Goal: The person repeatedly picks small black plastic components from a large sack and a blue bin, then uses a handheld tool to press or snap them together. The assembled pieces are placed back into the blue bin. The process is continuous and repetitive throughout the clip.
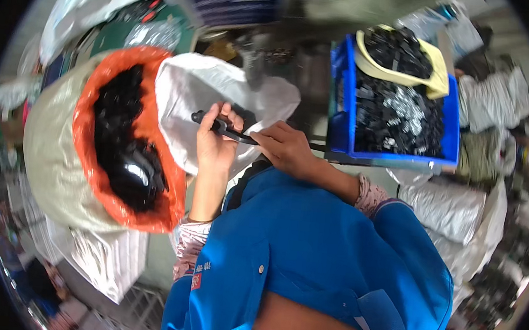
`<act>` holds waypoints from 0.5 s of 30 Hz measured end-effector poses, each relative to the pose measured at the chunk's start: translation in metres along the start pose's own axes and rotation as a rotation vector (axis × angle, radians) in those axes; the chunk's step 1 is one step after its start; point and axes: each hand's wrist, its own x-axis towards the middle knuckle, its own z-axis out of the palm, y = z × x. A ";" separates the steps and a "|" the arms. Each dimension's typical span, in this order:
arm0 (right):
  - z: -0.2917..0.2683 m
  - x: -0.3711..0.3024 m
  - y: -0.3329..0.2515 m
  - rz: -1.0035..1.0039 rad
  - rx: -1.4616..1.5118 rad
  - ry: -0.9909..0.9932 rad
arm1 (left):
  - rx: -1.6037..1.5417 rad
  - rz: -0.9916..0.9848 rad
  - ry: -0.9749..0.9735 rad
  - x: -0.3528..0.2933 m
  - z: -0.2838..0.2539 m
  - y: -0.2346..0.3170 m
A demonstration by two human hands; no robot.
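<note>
In front of my body, my left hand (pixel 217 145) has its fingers curled round a black curved part (pixel 234 134) with a rounded end; its exact kind I cannot make out. My right hand (pixel 288 149) pinches the thin strip-like right end of the same part. Both hands are over the near edge of an open white sack (pixel 186 89). Left of them stands a bulky sack with an orange liner (pixel 170 204), its mouth folded outward. Glossy black pieces (pixel 121 111) fill it.
At right is a blue crate (pixel 391 157) of small black pieces (pixel 375 121) and some shiny clear ones. A pale yellow tub (pixel 438 79) with more black pieces rests on the crate's far side. White bags (pixel 440 208) lie at right; a white slatted crate (pixel 105 264) is lower left.
</note>
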 end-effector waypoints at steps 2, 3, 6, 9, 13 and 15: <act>0.007 -0.006 -0.017 0.102 0.088 0.075 | 0.125 -0.096 -0.049 0.013 0.003 0.017; -0.085 -0.036 0.043 0.105 -0.125 0.066 | 0.045 -0.098 -0.213 0.054 0.051 -0.082; -0.091 -0.102 0.050 0.352 -0.170 0.292 | 0.579 -0.073 -0.152 0.026 0.054 -0.105; -0.143 -0.117 0.077 0.503 -0.372 0.526 | 0.754 -0.231 -0.345 0.034 0.075 -0.140; -0.164 -0.094 0.104 0.766 -0.718 0.446 | 0.831 -0.160 -0.457 0.045 0.096 -0.182; -0.165 -0.086 0.116 0.876 -0.727 0.372 | 0.878 -0.128 -0.482 0.047 0.104 -0.192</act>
